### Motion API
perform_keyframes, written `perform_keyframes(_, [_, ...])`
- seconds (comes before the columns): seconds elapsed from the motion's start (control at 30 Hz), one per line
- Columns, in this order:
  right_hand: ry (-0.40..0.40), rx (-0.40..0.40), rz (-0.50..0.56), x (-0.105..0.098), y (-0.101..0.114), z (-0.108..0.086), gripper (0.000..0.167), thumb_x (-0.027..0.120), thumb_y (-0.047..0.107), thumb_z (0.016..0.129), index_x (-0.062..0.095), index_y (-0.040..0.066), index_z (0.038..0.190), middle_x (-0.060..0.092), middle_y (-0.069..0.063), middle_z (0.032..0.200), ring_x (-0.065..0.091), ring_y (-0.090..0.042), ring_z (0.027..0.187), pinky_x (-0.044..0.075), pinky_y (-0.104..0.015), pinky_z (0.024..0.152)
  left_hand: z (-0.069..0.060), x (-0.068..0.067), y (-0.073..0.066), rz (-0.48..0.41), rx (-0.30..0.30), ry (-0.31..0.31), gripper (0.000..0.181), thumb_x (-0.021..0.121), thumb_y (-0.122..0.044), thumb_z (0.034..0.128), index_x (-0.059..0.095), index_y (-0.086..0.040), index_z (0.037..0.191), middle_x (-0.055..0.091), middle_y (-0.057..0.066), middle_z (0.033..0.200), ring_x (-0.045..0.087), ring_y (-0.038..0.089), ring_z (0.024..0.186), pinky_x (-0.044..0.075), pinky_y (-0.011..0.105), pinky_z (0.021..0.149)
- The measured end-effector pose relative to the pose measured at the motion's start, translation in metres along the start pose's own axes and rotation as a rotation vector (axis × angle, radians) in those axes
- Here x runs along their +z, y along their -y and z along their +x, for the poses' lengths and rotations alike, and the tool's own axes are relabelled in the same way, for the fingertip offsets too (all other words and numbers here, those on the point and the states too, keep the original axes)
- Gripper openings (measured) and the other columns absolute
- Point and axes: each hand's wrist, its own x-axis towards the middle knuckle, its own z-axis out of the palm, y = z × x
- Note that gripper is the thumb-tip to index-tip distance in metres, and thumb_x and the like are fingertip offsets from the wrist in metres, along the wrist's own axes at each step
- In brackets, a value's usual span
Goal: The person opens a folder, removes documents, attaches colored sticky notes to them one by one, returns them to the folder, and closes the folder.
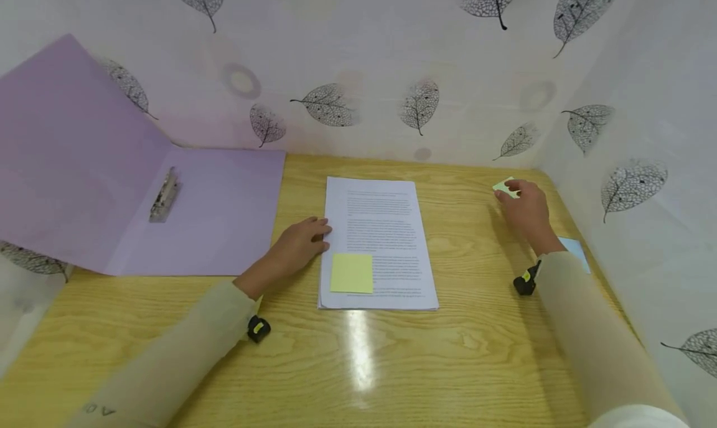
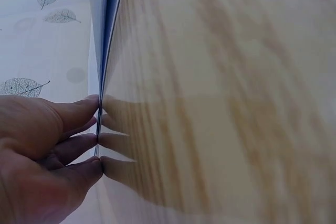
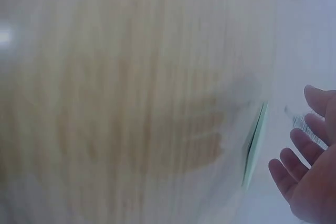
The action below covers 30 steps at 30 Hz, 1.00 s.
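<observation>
- Seen from my remote post, the step appears to be reaching for the green sticky notes (image 3: 255, 148), at the far right of the table (image 1: 470, 366).
- A yellow note (image 1: 351, 273) lies on the printed stack (image 1: 386, 229), lower left.
- My next move calls for a thumb-and-finger pinch.
- My right hand (image 1: 528, 211) hovers close by, fingers spread, gripping nothing.
- My left hand (image 1: 295, 244) rests loosely bent fingertips against the stack's left edge.

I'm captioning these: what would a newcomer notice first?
Probably the large open purple folder at left, with its silvery metal clip. Next, the square yellow sticky note on the white printed paper stack in the middle. At right, the right hand hovers near a pale green paper note.
</observation>
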Motion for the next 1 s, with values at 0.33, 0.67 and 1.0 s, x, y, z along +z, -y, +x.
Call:
perform_keyframes(0.33, [0.048, 0.053, -0.063, -0.014, -0.053, 0.032, 0.076, 0.049, 0.046, 0.104, 0.029, -0.008, 0.153, 0.029, -0.037, 0.155, 0.023, -0.056, 0.143, 0.025, -0.068, 0.114, 0.001, 0.001, -0.001, 0.003, -0.004, 0.006, 0.045, 0.06, -0.021, 0.1024, 0.054, -0.005, 0.144, 0.04, 0.011, 0.159, 0.026, 0.035, 0.152, 0.023, 0.056, 0.123])
perform_keyframes(0.67, [0.069, 0.048, -0.095, -0.012, -0.052, 0.031, 0.076, 0.054, 0.042, 0.102, 0.029, -0.009, 0.153, 0.025, -0.04, 0.155, 0.022, -0.058, 0.142, 0.023, -0.069, 0.115, 0.001, 0.001, -0.001, 0.017, -0.012, 0.008, 0.045, 0.06, -0.019, 0.1022, 0.054, -0.005, 0.144, 0.041, 0.01, 0.159, 0.027, 0.035, 0.152, 0.024, 0.055, 0.122])
perform_keyframes(1.0, [-0.048, 0.028, 0.038, -0.009, -0.041, 0.023, 0.051, 0.056, 0.022, 0.104, 0.046, -0.004, 0.147, 0.044, -0.035, 0.141, 0.042, -0.048, 0.129, 0.047, -0.052, 0.097, 0.0, 0.0, -0.006, 0.019, -0.019, 0.009, 0.045, 0.06, -0.016, 0.102, 0.053, -0.003, 0.144, 0.04, 0.012, 0.159, 0.026, 0.035, 0.152, 0.024, 0.054, 0.123])
